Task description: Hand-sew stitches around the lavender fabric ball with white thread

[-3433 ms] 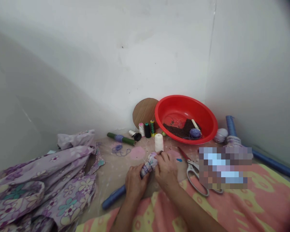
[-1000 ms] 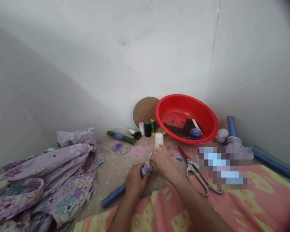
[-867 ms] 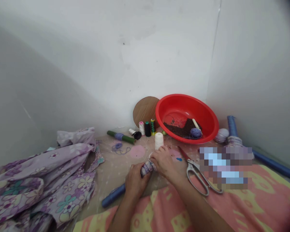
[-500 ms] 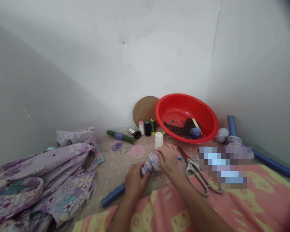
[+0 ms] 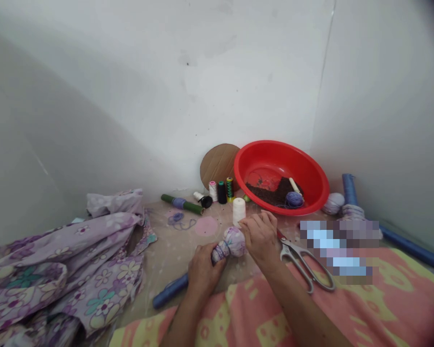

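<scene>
My left hand is wrapped around a blue stick just below its cloth-covered ball head. Pale floral fabric covers the head, and purple yarn is wound around its neck. At the head's right side is my right hand, fingers curled together; what they hold, if anything, is hidden, and I cannot tell whether they touch the cloth. Just behind that hand stands a white thread cone. Beside my right wrist lies a pair of scissors, its blades partly covered by the hand.
A red basin holding dark soil-like stuff and a purple yarn ball leans at the back. Several thread spools stand near a green tube. Floral cloth lies left, a pink-yellow cloth in front.
My right hand has shifted right, off the ball head, so more of the floral fabric shows. My left hand keeps its hold on the stick.
</scene>
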### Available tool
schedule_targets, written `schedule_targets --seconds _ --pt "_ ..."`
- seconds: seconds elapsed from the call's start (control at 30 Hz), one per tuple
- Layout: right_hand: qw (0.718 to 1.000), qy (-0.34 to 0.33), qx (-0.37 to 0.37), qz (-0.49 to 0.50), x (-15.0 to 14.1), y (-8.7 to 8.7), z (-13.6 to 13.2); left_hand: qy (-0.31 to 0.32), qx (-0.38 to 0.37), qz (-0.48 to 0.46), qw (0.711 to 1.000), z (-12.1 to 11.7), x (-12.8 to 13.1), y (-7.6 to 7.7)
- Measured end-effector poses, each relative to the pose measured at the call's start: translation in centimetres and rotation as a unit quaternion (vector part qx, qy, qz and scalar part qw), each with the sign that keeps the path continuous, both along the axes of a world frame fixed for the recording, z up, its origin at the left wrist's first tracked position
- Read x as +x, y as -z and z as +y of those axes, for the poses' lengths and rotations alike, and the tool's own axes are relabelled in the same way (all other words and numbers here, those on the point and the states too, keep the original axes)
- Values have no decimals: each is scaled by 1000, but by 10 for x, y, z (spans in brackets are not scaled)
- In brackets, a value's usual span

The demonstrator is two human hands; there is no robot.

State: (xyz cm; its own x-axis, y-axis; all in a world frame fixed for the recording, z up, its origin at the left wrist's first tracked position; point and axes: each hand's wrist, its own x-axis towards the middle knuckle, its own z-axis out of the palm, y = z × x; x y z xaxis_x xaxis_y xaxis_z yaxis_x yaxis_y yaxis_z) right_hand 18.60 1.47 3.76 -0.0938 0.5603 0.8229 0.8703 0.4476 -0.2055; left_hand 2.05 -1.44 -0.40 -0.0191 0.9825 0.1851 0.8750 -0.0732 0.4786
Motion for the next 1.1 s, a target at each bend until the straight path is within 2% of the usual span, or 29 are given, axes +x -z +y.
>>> schedule_targets --seconds 0.17,0.53,0.63,0.7,0.8,0.87,1.0,1.1 --pt "1000 -10 28 9 0 1 0 4 24 -14 1000 1 -1 5" --pt "995 -76 -1 58 -4 0 -7 -20 14 -1 1000 2 4 1" --pt "992 -109 -11 69 -6 2 -8 9 68 -16 998 4 3 0" --pt "989 -130 -19 72 -8 2 -9 61 124 -34 990 5 3 -2" --pt "986 -149 -24 71 -11 3 -10 143 176 -79 971 7 3 -5" --pt "985 -155 -25 77 -11 3 -9 165 176 -123 963 7 3 -7" --pt "977 -147 -38 150 -6 7 -5 192 120 -234 946 7 -2 -9" --pt "952 -132 -56 270 0 12 0 195 41 -356 913 5 -8 -12"
